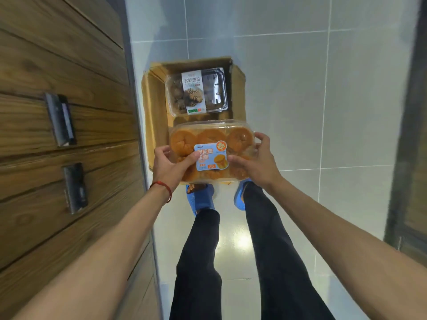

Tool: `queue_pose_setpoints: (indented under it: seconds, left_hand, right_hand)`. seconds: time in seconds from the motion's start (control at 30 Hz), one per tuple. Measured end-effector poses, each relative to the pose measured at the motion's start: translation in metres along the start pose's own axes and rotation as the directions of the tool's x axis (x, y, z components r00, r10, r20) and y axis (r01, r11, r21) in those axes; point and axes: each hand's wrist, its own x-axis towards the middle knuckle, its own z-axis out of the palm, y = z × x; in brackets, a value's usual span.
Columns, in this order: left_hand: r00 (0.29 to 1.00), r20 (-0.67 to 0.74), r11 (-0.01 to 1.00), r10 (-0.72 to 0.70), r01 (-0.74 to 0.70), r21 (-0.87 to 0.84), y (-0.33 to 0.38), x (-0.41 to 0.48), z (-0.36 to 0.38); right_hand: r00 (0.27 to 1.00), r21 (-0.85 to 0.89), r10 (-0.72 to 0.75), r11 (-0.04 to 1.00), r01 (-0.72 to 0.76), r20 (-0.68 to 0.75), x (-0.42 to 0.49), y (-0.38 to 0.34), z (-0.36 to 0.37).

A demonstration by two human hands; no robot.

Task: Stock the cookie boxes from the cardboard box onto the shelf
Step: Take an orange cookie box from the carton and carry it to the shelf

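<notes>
I hold a clear plastic box of orange cakes [211, 137] with a blue label above the open cardboard box [153, 105] on the floor. My left hand [171, 165] grips its left end, thumb on the lid. My right hand [254, 158] grips its right end, fingers curled over the edge. Inside the cardboard box lies a second clear box of dark cookies [196, 91] with a white label.
Wooden shelving [69, 112] with metal label holders fills the left side. The floor [323, 112] is glossy light tile. My legs in black trousers and blue slippers [201, 199] stand just behind the cardboard box. A dark frame [406, 135] runs along the right edge.
</notes>
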Motion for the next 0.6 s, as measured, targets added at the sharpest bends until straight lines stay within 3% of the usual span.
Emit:
queue_pose_setpoints:
  seconds: [0.4, 0.6]
  left_hand:
    - [0.955, 0.19, 0.95, 0.23, -0.262, 0.169, 0.056, -0.161, -0.025]
    - [0.921, 0.253, 0.912, 0.297, -0.352, 0.212, 0.066, -0.254, -0.013]
  right_hand:
    - [0.943, 0.328, 0.098, 0.945, 0.012, -0.318, -0.219, -0.014, -0.045]
    - [0.942, 0.387, 0.018, 0.914, 0.121, -0.336, -0.313, -0.005, -0.084]
